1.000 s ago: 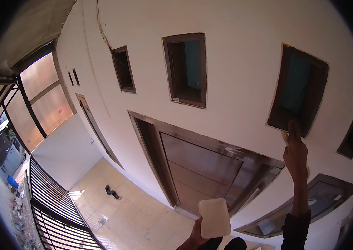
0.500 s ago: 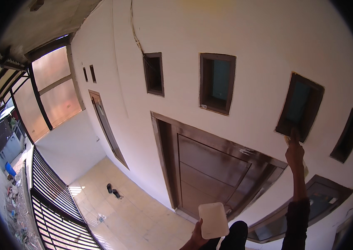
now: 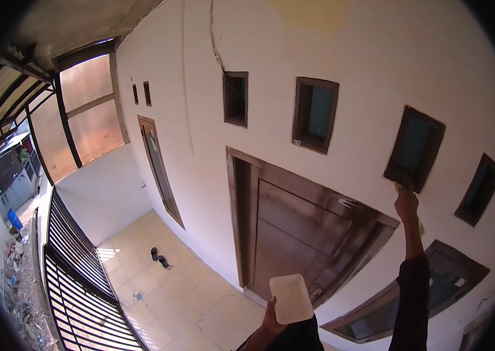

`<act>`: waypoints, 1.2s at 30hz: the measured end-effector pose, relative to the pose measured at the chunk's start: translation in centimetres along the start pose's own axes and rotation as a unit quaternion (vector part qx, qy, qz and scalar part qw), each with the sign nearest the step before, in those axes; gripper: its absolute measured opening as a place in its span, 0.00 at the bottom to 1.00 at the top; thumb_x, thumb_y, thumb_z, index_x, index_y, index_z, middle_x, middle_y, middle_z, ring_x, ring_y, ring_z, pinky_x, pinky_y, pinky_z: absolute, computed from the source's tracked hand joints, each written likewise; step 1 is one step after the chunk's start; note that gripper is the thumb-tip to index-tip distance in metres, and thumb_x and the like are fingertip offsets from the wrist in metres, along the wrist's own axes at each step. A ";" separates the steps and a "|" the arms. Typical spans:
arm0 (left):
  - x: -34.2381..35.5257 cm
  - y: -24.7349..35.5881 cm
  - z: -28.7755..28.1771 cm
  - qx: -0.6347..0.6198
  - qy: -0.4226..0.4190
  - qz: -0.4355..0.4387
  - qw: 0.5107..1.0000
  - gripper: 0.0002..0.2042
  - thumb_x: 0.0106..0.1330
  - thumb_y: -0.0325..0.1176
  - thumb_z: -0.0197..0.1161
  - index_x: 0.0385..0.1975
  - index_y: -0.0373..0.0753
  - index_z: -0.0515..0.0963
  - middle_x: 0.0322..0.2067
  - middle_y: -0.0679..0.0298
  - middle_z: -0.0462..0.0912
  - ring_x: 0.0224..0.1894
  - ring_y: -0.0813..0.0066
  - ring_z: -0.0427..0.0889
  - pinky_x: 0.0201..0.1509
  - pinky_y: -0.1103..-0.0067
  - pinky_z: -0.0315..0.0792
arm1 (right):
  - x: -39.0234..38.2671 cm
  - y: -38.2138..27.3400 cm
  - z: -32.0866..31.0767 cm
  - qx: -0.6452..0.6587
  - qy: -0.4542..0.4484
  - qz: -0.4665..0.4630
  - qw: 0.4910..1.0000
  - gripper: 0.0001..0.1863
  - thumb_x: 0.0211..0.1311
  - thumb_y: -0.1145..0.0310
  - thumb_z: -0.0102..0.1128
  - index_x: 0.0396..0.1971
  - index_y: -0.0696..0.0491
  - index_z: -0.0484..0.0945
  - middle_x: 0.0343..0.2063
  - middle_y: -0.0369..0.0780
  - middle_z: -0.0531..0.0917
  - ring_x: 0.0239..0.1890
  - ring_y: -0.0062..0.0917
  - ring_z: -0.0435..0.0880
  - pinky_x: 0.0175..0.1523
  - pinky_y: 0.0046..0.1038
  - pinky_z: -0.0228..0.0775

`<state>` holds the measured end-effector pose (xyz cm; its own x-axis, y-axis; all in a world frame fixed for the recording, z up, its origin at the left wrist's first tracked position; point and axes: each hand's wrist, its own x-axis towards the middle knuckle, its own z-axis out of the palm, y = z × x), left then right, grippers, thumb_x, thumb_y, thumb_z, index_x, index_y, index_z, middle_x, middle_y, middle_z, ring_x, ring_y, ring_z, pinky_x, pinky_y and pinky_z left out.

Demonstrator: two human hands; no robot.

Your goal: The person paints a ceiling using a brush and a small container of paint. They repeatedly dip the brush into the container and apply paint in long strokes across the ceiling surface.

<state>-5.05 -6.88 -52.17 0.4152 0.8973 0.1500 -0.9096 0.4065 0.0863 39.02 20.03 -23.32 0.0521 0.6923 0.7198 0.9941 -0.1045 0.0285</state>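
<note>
A shallow cream rectangular tray (image 3: 292, 299) with rounded corners is in my left hand (image 3: 272, 316), its fingers closed on the near-left edge. My raised right hand (image 3: 406, 203) is at the lower frame of a small recessed window (image 3: 416, 143), the third of a row in the white wall. Its fingers are closed. A pale sliver shows beside the fingers, but most of whatever they hold is hidden. Below and to the left of that hand is a brown wooden door (image 3: 300, 234) in a brown frame.
Other small brown-framed windows (image 3: 315, 114) flank this one. A larger window (image 3: 399, 304) lies below my right arm. Far below are a tiled floor (image 3: 200, 292), dark sandals (image 3: 158, 257) and a black railing (image 3: 78, 281). A cable (image 3: 215, 41) hangs down the wall.
My view has shifted slightly, so the wall and door sit differently in it. The right hand stays at the window's lower frame, and the left still holds the tray.
</note>
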 end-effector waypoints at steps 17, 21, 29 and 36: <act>-5.7 0.3 -3.0 0.034 0.059 0.038 0.997 0.33 0.74 0.59 0.52 0.71 0.44 0.62 0.63 0.59 0.75 0.64 0.55 0.75 0.66 0.52 0.72 | 0.4 -2.4 -2.2 0.031 -0.030 0.042 0.998 0.39 0.55 0.82 0.55 0.71 0.59 0.59 0.68 0.55 0.67 0.46 0.55 0.84 0.49 0.48 0.80; -5.9 0.6 -2.8 0.069 0.063 0.028 0.995 0.33 0.74 0.58 0.51 0.71 0.43 0.61 0.63 0.59 0.75 0.64 0.56 0.76 0.66 0.54 0.72 | 1.0 -0.3 -0.8 0.023 -0.026 0.025 0.999 0.40 0.55 0.82 0.55 0.72 0.59 0.58 0.68 0.55 0.67 0.46 0.54 0.85 0.49 0.48 0.80; -6.0 1.2 -5.2 0.039 0.059 -0.009 0.997 0.33 0.74 0.55 0.55 0.72 0.42 0.60 0.63 0.57 0.75 0.64 0.56 0.76 0.66 0.55 0.73 | 1.0 -0.3 0.0 0.029 -0.024 0.028 0.999 0.38 0.56 0.81 0.54 0.71 0.59 0.59 0.68 0.55 0.66 0.46 0.54 0.84 0.49 0.48 0.80; -6.2 1.2 -4.4 0.036 0.059 -0.012 0.998 0.31 0.75 0.57 0.48 0.70 0.42 0.62 0.62 0.57 0.75 0.63 0.55 0.76 0.65 0.55 0.73 | 1.0 -1.0 -0.7 0.013 -0.027 0.031 0.999 0.39 0.57 0.80 0.54 0.72 0.57 0.58 0.69 0.54 0.66 0.45 0.54 0.85 0.49 0.49 0.79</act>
<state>-8.80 -11.15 -57.31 0.4284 0.9031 0.0309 -0.8940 0.4186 0.1598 37.98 20.34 -22.18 0.1186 0.7227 0.6810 0.9909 -0.1301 -0.0346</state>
